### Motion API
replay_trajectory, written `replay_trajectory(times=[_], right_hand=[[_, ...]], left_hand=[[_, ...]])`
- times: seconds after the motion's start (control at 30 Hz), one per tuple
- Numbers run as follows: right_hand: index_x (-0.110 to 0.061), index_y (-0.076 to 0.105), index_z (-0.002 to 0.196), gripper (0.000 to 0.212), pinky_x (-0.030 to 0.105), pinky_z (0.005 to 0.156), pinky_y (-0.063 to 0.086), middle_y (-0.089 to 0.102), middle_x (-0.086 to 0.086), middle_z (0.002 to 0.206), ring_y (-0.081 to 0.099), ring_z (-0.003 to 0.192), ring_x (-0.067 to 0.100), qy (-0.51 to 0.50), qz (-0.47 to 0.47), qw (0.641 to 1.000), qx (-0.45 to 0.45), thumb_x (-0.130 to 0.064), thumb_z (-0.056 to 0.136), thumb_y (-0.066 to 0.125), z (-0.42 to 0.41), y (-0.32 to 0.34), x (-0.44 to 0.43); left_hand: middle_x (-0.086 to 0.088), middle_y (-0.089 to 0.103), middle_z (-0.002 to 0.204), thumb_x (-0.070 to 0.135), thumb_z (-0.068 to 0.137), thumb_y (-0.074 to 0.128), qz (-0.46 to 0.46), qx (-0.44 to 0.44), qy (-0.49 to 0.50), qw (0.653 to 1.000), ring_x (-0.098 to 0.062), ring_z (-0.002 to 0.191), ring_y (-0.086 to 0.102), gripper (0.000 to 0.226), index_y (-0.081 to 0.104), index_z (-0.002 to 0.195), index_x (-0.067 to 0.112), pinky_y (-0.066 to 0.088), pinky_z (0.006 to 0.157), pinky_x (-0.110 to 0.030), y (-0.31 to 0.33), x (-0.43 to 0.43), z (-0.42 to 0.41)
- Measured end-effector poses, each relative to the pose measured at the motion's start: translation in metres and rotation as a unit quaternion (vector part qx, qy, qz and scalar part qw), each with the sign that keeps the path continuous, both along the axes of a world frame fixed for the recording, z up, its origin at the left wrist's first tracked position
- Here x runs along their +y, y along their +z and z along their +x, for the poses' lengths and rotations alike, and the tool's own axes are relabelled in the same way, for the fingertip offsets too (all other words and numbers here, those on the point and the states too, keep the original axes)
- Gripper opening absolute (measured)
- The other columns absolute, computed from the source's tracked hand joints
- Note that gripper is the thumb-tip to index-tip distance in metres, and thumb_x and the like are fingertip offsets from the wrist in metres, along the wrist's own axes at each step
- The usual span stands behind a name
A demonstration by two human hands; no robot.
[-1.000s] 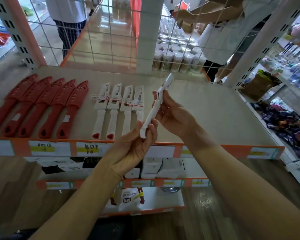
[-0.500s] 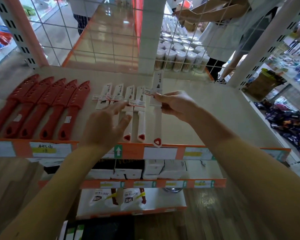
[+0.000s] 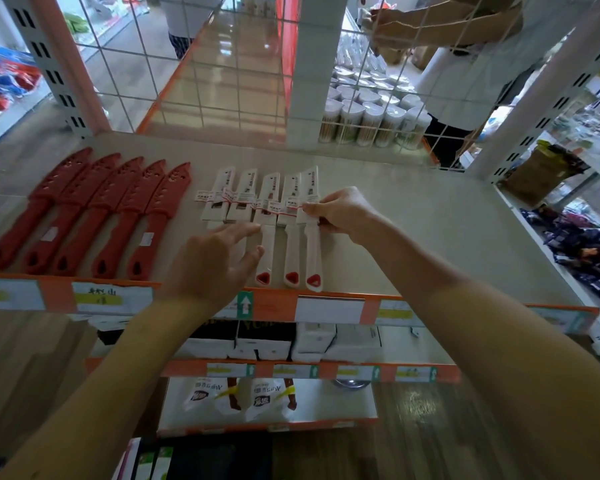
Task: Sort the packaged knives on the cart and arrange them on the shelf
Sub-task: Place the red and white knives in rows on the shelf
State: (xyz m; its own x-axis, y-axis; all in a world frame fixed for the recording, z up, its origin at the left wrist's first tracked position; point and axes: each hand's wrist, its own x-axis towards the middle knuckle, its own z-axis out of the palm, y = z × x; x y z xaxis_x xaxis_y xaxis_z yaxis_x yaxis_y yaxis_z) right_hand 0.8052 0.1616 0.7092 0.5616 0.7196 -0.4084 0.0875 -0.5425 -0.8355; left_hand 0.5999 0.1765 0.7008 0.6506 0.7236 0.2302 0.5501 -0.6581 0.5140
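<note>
Several white packaged knives [image 3: 269, 216] lie side by side on the top shelf [image 3: 413, 230], handles toward me. My right hand [image 3: 343, 213] pinches the rightmost white knife [image 3: 311, 233] at its middle, where the sleeve meets the handle; the knife lies flat on the shelf. Over the handles of the left white knives rests my left hand [image 3: 219, 258], fingers spread and straight, hiding them. Left of these, several red sheathed knives [image 3: 94, 216] form a slanted row.
A wire mesh back panel [image 3: 222, 64] closes the shelf's far side, with jars [image 3: 371, 119] behind it. An orange price strip [image 3: 326, 306] runs along the front edge. Boxes fill the lower shelf [image 3: 291, 341]. A person stands behind the mesh at upper right.
My right hand has brought the white knife from the air down onto the shelf, at the right end of the white row. My left hand let go of its handle and moved left onto the row.
</note>
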Motion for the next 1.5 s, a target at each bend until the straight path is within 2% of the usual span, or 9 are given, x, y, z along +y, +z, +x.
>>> replay_trajectory(times=[0.17, 0.33, 0.6, 0.8, 1.0, 1.13, 1.23, 1.3, 1.5], right_hand=[[-0.002, 0.065, 0.102, 0.030, 0.023, 0.066, 0.059, 0.068, 0.013, 0.111, 0.069, 0.081, 0.017, -0.010, 0.002, 1.000, -0.029, -0.021, 0.080, 0.071, 0.002, -0.005, 0.006], [-0.003, 0.065, 0.099, 0.029, 0.029, 0.076, 0.059, 0.069, 0.013, 0.109, 0.071, 0.085, 0.018, -0.018, -0.014, 0.999, -0.045, -0.023, 0.079, 0.073, 0.004, -0.007, 0.007], [-0.007, 0.063, 0.080, 0.015, 0.019, 0.059, 0.055, 0.069, 0.013, 0.106, 0.066, 0.069, 0.013, -0.005, -0.034, 0.997, -0.070, -0.019, 0.079, 0.073, 0.004, -0.003, -0.002], [-0.001, 0.067, 0.101, 0.030, 0.014, 0.056, 0.052, 0.066, 0.015, 0.116, 0.064, 0.076, 0.012, 0.029, -0.044, 0.984, -0.168, -0.023, 0.081, 0.071, 0.003, -0.005, -0.003], [-0.003, 0.067, 0.100, 0.027, 0.005, 0.039, 0.039, 0.065, 0.012, 0.117, 0.049, 0.059, 0.001, 0.045, -0.035, 0.971, -0.233, -0.024, 0.083, 0.069, 0.003, -0.009, -0.002], [-0.003, 0.069, 0.101, 0.026, 0.008, 0.050, 0.042, 0.065, 0.011, 0.114, 0.045, 0.057, -0.001, 0.044, -0.026, 0.965, -0.259, -0.022, 0.084, 0.069, 0.003, -0.010, 0.000], [-0.003, 0.069, 0.100, 0.025, 0.004, 0.042, 0.039, 0.064, 0.012, 0.119, 0.049, 0.061, 0.002, 0.051, -0.031, 0.962, -0.268, -0.022, 0.084, 0.069, 0.003, -0.011, -0.001], [-0.002, 0.068, 0.102, 0.027, 0.007, 0.051, 0.044, 0.064, 0.012, 0.116, 0.051, 0.065, 0.005, 0.051, -0.036, 0.960, -0.274, -0.023, 0.084, 0.069, 0.004, -0.009, -0.003], [-0.012, 0.058, 0.126, 0.047, 0.020, 0.078, 0.042, 0.057, 0.009, 0.125, 0.057, 0.104, 0.019, 0.063, -0.027, 0.939, -0.338, -0.033, 0.085, 0.066, -0.010, -0.008, -0.017]], left_hand=[[-0.009, 0.064, 0.122, 0.021, 0.089, 0.058, -0.006, 0.001, -0.002, 1.000, -0.028, 0.103, 0.064, 0.036, 0.059, 0.123, 0.011, 0.045, 0.080, -0.027, 0.000, 0.000, -0.002], [-0.007, 0.058, 0.130, 0.024, 0.090, 0.056, -0.012, 0.025, -0.001, 1.000, -0.027, 0.118, 0.055, 0.039, 0.056, 0.127, 0.013, 0.043, 0.095, -0.035, -0.001, 0.000, -0.003], [-0.007, 0.057, 0.131, 0.025, 0.090, 0.055, -0.019, 0.040, -0.005, 0.999, -0.027, 0.116, 0.054, 0.041, 0.053, 0.130, 0.014, 0.041, 0.095, -0.032, -0.005, -0.004, -0.001], [-0.007, 0.058, 0.130, 0.026, 0.090, 0.056, -0.017, 0.036, -0.011, 0.999, -0.025, 0.120, 0.051, 0.041, 0.053, 0.129, 0.014, 0.039, 0.095, -0.030, -0.009, -0.002, 0.002], [-0.006, 0.059, 0.128, 0.027, 0.091, 0.055, -0.016, 0.045, -0.016, 0.999, -0.024, 0.119, 0.052, 0.040, 0.054, 0.129, 0.014, 0.039, 0.094, -0.027, -0.010, -0.002, 0.000], [-0.006, 0.061, 0.126, 0.027, 0.091, 0.055, -0.014, 0.045, -0.013, 0.999, -0.022, 0.117, 0.053, 0.040, 0.054, 0.129, 0.015, 0.035, 0.089, -0.022, -0.010, -0.002, -0.002], [-0.004, 0.060, 0.128, 0.027, 0.090, 0.055, -0.015, 0.047, -0.011, 0.999, -0.021, 0.119, 0.052, 0.041, 0.053, 0.129, 0.015, 0.034, 0.091, -0.022, -0.009, -0.003, -0.003], [-0.004, 0.059, 0.129, 0.027, 0.090, 0.055, -0.014, 0.047, -0.011, 0.999, -0.021, 0.119, 0.052, 0.041, 0.053, 0.129, 0.015, 0.036, 0.094, -0.024, -0.009, -0.003, -0.003], [-0.005, 0.056, 0.132, 0.026, 0.091, 0.055, -0.010, 0.048, 0.011, 0.999, -0.024, 0.123, 0.049, 0.041, 0.052, 0.130, 0.018, 0.040, 0.098, -0.035, -0.004, -0.006, -0.015]])
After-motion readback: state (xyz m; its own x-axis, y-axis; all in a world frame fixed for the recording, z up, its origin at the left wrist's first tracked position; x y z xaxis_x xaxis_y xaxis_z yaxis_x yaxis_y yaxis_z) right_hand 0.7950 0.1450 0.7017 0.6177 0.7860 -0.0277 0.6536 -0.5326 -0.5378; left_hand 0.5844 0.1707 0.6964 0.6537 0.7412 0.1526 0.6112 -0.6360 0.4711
